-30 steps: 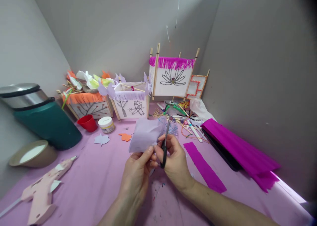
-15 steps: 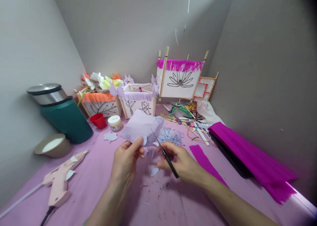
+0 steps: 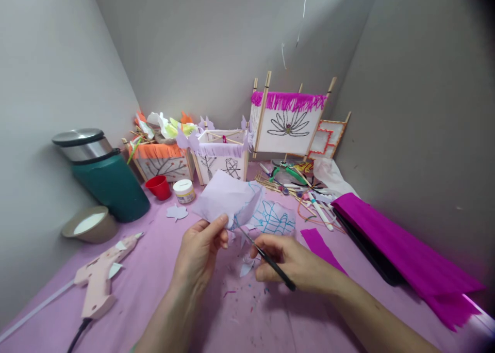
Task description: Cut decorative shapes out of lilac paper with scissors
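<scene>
My left hand (image 3: 203, 244) pinches the lower edge of a folded pale lilac paper (image 3: 222, 195) between thumb and fingers. My right hand (image 3: 286, 260) is wrapped round black-handled scissors (image 3: 273, 264), their blades pointing up and left to the paper's edge near my left thumb. Beside the held paper is a translucent sheet with blue line drawing (image 3: 273, 218). Small paper scraps (image 3: 246, 268) lie below, between my hands. A lilac paper cutout (image 3: 177, 212) rests on the pink cloth to the left.
At the left are a green bottle (image 3: 110, 185), a bowl (image 3: 91, 225) and a pink glue gun (image 3: 101, 278). A red cup (image 3: 158, 188) and white jar (image 3: 184, 191) stand before decorated boxes (image 3: 220, 162). Magenta paper (image 3: 398, 250) lies right.
The view has shifted slightly, so most objects appear farther right. The scissors and my right hand are lower and to the right, and the blades now reach the paper's edge.
</scene>
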Tool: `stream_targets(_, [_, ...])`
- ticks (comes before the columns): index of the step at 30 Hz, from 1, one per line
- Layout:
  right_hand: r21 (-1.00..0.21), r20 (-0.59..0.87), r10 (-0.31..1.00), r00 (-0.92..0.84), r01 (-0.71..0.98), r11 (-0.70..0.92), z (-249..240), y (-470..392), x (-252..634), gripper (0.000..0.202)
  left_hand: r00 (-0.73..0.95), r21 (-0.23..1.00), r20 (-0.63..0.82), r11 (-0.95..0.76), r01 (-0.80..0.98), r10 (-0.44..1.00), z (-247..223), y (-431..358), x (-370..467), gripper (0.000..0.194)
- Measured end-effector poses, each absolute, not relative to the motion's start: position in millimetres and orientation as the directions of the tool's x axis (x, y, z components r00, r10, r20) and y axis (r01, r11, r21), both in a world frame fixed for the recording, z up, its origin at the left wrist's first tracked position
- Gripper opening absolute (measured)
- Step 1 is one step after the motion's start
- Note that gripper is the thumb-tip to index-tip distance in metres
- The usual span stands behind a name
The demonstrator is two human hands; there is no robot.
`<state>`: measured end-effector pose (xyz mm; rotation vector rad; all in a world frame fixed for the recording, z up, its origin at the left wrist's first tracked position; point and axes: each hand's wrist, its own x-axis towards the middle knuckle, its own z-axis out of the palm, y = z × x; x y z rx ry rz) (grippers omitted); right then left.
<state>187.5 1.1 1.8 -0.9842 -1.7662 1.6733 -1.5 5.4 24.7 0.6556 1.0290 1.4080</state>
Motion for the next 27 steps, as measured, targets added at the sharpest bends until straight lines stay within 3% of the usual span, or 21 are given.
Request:
stream_targets(10, [-0.997,-0.080,0.812,-0.578,0.063,-0.053,6.1,-0.5,181.1,0.033,-0.026,0.855,-0.221,0.181,-0.486,0.975,17.2,4.0,6.7,0.025])
stream_targets(27, [-0.999,0.010,0.839,-0.545,-0.034,-0.010,-4.5,-3.7,170.0,0.039,-0.026,0.829,-0.244,0.194,-0.525,0.970,19.7,0.4,16.8,0.026])
